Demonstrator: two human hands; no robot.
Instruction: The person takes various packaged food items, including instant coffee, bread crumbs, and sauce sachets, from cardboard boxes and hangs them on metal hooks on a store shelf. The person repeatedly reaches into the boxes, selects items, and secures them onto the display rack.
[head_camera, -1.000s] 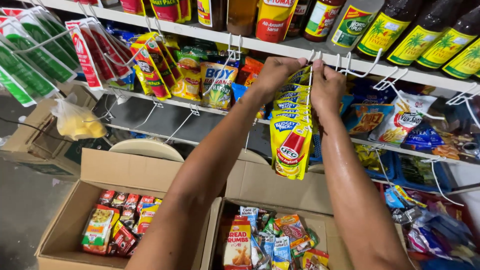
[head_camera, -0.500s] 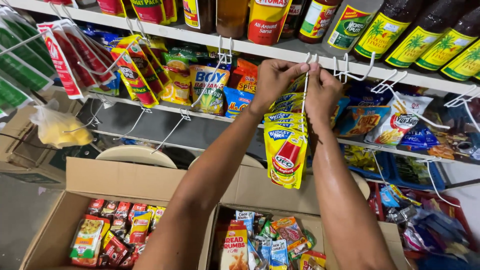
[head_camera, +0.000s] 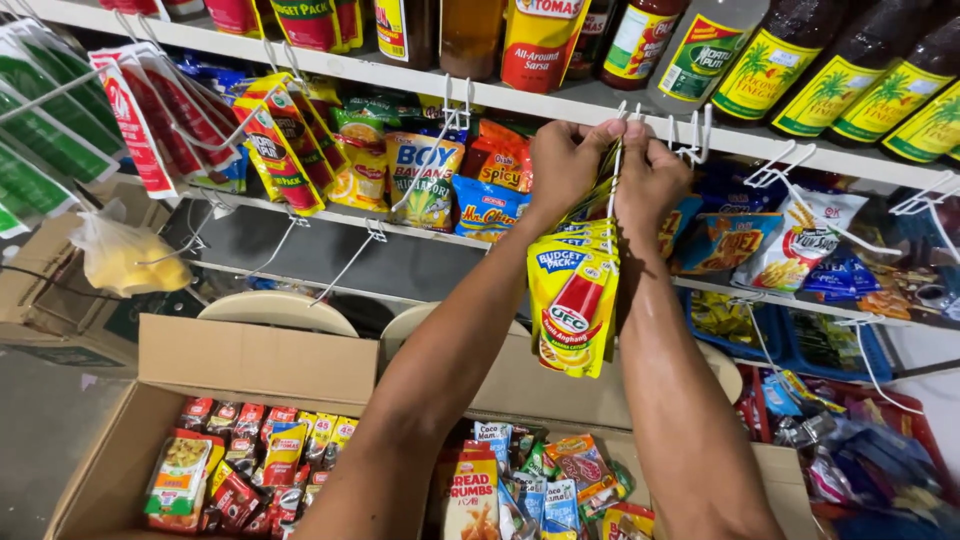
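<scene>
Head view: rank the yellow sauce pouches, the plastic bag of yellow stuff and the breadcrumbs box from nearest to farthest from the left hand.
1. Yellow sauce pouches: hanging right at the left hand, its grip on their tops.
2. Breadcrumbs box: well below, in the right carton.
3. Plastic bag: far left, hanging from a hook.
</scene>
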